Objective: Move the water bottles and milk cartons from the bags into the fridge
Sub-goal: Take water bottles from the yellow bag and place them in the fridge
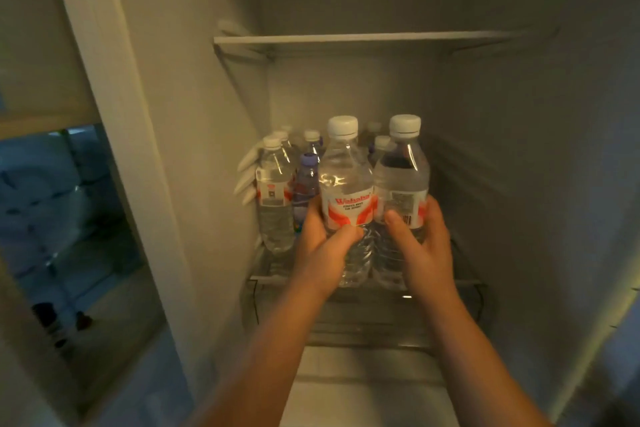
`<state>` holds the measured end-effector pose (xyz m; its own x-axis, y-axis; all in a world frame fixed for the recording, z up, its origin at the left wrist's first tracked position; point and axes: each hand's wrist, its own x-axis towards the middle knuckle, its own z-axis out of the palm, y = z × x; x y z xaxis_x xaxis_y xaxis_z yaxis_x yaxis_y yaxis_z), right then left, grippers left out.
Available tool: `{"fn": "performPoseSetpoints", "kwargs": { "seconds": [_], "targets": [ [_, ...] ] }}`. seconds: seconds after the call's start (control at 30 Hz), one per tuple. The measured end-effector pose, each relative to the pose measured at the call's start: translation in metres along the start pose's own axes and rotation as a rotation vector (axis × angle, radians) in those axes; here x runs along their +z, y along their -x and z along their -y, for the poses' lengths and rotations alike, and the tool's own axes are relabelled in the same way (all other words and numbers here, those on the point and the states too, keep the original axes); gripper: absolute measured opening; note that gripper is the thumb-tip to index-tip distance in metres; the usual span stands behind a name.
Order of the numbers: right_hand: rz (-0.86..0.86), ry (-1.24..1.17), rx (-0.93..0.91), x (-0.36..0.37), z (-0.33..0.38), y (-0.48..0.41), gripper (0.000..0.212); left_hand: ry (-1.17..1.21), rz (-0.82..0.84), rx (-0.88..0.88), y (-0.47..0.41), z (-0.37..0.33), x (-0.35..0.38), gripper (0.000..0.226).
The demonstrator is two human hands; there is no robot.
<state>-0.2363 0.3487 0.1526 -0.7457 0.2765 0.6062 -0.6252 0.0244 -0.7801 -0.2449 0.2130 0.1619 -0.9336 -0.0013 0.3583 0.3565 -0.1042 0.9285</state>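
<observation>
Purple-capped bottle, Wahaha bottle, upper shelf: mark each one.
purple-capped bottle point(309, 159): head view, on its cap.
Wahaha bottle point(347, 202): head view, on the front of its label.
upper shelf point(346, 38): head view, on its front edge.

Your left hand holds a clear water bottle with a white cap and a red and white label. Your right hand holds a second bottle like it. Both stand up, touching, at the front of the fridge shelf. More bottles stand behind, and one purple-cap bottle.
</observation>
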Motion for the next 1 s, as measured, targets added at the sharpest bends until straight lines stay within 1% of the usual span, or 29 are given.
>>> {"fn": "performPoseSetpoints", "kwargs": {
  "seconds": [0.13, 0.27, 0.3, 0.37, 0.47, 0.57, 0.7, 0.83, 1.0],
  "targets": [
    [-0.043, 0.032, 0.036, -0.015, -0.014, -0.016, 0.055, -0.011, 0.048, 0.024, -0.020, 0.013, 0.022, 0.062],
    [-0.111, 0.037, 0.097, -0.032, -0.032, -0.026, 0.044, -0.047, 0.044, 0.024, -0.027, 0.034, 0.043, 0.061],
    [-0.119, 0.044, 0.114, -0.035, -0.038, -0.027, 0.045, -0.065, 0.035, 0.026, -0.027, 0.040, 0.045, 0.059],
    [-0.117, 0.061, 0.151, -0.040, -0.049, -0.027, 0.053, -0.099, 0.013, 0.037, -0.024, 0.049, 0.047, 0.054],
    [-0.106, 0.092, 0.164, -0.042, -0.060, -0.029, 0.061, -0.138, -0.055, 0.071, -0.023, 0.055, 0.045, 0.051],
    [-0.098, 0.122, 0.182, -0.042, -0.067, -0.035, 0.056, -0.211, -0.126, 0.088, -0.027, 0.059, 0.035, 0.050],
    [-0.123, 0.139, 0.229, -0.044, -0.075, -0.048, 0.057, -0.265, -0.232, 0.098, -0.030, 0.063, 0.012, 0.050],
    [-0.136, 0.178, 0.256, -0.041, -0.083, -0.059, 0.059, -0.317, -0.327, 0.104, -0.033, 0.058, -0.012, 0.058],
    [-0.134, 0.189, 0.271, -0.035, -0.085, -0.068, 0.068, -0.470, -0.520, 0.111, -0.042, 0.056, -0.046, 0.073]
  ]
}}
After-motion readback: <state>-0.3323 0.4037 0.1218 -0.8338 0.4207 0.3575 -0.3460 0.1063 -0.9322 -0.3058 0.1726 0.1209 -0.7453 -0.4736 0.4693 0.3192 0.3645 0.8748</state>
